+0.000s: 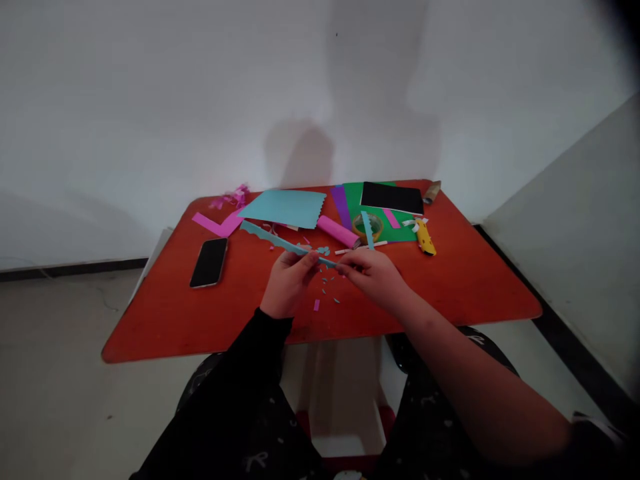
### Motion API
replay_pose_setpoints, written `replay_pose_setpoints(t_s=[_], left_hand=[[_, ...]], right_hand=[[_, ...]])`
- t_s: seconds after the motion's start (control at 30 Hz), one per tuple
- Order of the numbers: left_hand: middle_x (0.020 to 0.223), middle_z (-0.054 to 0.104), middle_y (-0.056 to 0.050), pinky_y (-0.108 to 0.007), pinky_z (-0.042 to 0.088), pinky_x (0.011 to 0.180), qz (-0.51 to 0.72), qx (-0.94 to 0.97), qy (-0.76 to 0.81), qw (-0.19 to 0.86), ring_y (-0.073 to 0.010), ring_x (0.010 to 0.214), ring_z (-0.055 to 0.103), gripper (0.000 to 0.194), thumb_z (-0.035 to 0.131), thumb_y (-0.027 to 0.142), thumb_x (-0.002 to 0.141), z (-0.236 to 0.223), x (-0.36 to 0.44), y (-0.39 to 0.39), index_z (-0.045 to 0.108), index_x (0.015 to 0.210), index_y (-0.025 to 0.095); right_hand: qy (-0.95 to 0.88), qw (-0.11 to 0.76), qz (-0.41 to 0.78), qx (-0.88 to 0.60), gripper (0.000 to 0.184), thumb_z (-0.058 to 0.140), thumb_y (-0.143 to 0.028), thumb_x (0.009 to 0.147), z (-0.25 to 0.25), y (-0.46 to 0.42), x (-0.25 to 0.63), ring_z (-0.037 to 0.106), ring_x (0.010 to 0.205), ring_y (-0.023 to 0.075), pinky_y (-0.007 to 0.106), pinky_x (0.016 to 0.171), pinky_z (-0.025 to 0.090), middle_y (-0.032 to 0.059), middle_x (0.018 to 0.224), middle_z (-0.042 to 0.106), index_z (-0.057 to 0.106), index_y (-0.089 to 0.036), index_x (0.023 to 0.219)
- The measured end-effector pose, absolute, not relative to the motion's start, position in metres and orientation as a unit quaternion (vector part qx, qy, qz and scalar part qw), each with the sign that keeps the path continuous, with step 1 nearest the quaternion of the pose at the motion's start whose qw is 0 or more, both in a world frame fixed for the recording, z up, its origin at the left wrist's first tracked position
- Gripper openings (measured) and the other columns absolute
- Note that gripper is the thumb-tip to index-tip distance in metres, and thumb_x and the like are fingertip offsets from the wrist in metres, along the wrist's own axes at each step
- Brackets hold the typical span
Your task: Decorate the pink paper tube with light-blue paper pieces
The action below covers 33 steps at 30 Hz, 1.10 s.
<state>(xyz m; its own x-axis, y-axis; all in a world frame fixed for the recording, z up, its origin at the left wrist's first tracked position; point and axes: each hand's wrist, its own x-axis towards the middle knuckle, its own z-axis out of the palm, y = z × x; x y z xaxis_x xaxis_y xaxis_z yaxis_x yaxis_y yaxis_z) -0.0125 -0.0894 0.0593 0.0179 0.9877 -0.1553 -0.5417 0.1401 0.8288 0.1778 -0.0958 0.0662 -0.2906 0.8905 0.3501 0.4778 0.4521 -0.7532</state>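
A narrow light-blue paper strip (270,237) with a wavy cut edge is stretched between my two hands above the table. My left hand (291,280) pinches it near the middle, thumb on top. At its right end, the fingertips of my right hand (373,272) are closed on the strip. Small blue paper clippings (324,251) lie scattered under and behind the hands. Just beyond are a rolled pink paper tube (339,231), a roll of tape (374,228) and a second blue strip (367,230) leaning across the tape.
The red table (165,320) holds a phone (209,263) at left and a blue sheet (285,208) with one scalloped edge. Green paper (353,195), a black rectangular item (391,197) and a yellow cutter-like tool (425,238) lie at right. A wall (200,100) stands behind.
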Motion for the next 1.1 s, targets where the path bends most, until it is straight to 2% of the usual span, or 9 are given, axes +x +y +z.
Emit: replay_pose_setpoints(t_s=[0.17, 0.3, 0.5, 0.57, 0.77, 0.9, 1.0, 1.1], left_hand=[[0.082, 0.07, 0.003, -0.024, 0.055, 0.068, 0.578, 0.293, 0.378, 0.662, -0.0091, 0.072, 0.065, 0.043, 0.097, 0.04, 0.059, 0.061, -0.018, -0.087, 0.071, 0.086, 0.02], [0.076, 0.067, 0.003, -0.022, 0.053, 0.067, 0.594, 0.32, 0.399, 0.621, -0.0084, 0.068, 0.063, 0.04, 0.094, 0.039, 0.061, 0.063, -0.025, -0.082, 0.069, 0.086, 0.02], [0.073, 0.066, 0.003, -0.021, 0.047, 0.064, 0.566, 0.369, 0.442, 0.59, -0.0076, 0.064, 0.058, 0.033, 0.089, 0.04, 0.069, 0.057, -0.018, -0.086, 0.068, 0.081, 0.018], [0.073, 0.065, 0.002, -0.022, 0.047, 0.066, 0.555, 0.385, 0.445, 0.587, -0.0077, 0.066, 0.058, 0.032, 0.088, 0.039, 0.069, 0.057, -0.012, -0.09, 0.068, 0.079, 0.017], [0.075, 0.066, 0.001, -0.024, 0.046, 0.07, 0.535, 0.424, 0.442, 0.582, -0.0089, 0.069, 0.057, 0.031, 0.087, 0.041, 0.07, 0.057, -0.006, -0.094, 0.069, 0.078, 0.017], [0.077, 0.067, 0.001, -0.025, 0.046, 0.07, 0.535, 0.438, 0.445, 0.57, -0.0099, 0.069, 0.056, 0.033, 0.087, 0.043, 0.07, 0.059, -0.01, -0.093, 0.07, 0.081, 0.017], [0.072, 0.064, 0.001, -0.025, 0.043, 0.066, 0.534, 0.45, 0.464, 0.545, -0.0101, 0.066, 0.054, 0.033, 0.086, 0.043, 0.071, 0.063, -0.011, -0.093, 0.066, 0.074, 0.017], [0.065, 0.06, 0.002, -0.025, 0.04, 0.064, 0.532, 0.467, 0.481, 0.516, -0.0101, 0.064, 0.051, 0.034, 0.085, 0.04, 0.073, 0.066, -0.01, -0.096, 0.061, 0.068, 0.017]], right_hand=[[-0.754, 0.378, 0.272, -0.464, 0.015, 0.065, -0.023, 0.092, 0.065, -0.094, 0.179, 0.061, 0.07, 0.0166, 0.029, 0.065, 0.043, 0.0026, 0.075, 0.071, 0.071, -0.021, 0.079], [-0.744, 0.37, 0.288, -0.476, 0.017, 0.062, -0.026, 0.094, 0.063, -0.093, 0.18, 0.063, 0.073, 0.0168, 0.029, 0.064, 0.043, 0.0051, 0.087, 0.075, 0.069, -0.021, 0.079], [-0.748, 0.358, 0.319, -0.46, 0.016, 0.064, -0.033, 0.095, 0.062, -0.092, 0.177, 0.066, 0.086, 0.0188, 0.03, 0.072, 0.047, 0.0052, 0.099, 0.077, 0.074, -0.022, 0.099], [-0.749, 0.355, 0.322, -0.458, 0.017, 0.064, -0.035, 0.095, 0.062, -0.091, 0.175, 0.065, 0.084, 0.0188, 0.03, 0.072, 0.046, 0.0052, 0.096, 0.076, 0.075, -0.022, 0.1], [-0.739, 0.362, 0.312, -0.475, 0.016, 0.066, -0.029, 0.092, 0.061, -0.09, 0.173, 0.06, 0.073, 0.0171, 0.029, 0.066, 0.042, 0.003, 0.079, 0.071, 0.073, -0.02, 0.08], [-0.725, 0.368, 0.322, -0.485, 0.012, 0.069, -0.024, 0.087, 0.062, -0.09, 0.174, 0.058, 0.067, 0.0158, 0.028, 0.061, 0.04, 0.0011, 0.07, 0.068, 0.073, -0.02, 0.077], [-0.728, 0.372, 0.318, -0.48, 0.014, 0.068, -0.025, 0.088, 0.061, -0.09, 0.175, 0.057, 0.066, 0.0153, 0.028, 0.061, 0.041, 0.0011, 0.069, 0.067, 0.072, -0.019, 0.076], [-0.739, 0.36, 0.316, -0.474, 0.016, 0.065, -0.028, 0.091, 0.059, -0.091, 0.175, 0.059, 0.072, 0.0163, 0.028, 0.065, 0.043, 0.0028, 0.077, 0.07, 0.071, -0.02, 0.079]])
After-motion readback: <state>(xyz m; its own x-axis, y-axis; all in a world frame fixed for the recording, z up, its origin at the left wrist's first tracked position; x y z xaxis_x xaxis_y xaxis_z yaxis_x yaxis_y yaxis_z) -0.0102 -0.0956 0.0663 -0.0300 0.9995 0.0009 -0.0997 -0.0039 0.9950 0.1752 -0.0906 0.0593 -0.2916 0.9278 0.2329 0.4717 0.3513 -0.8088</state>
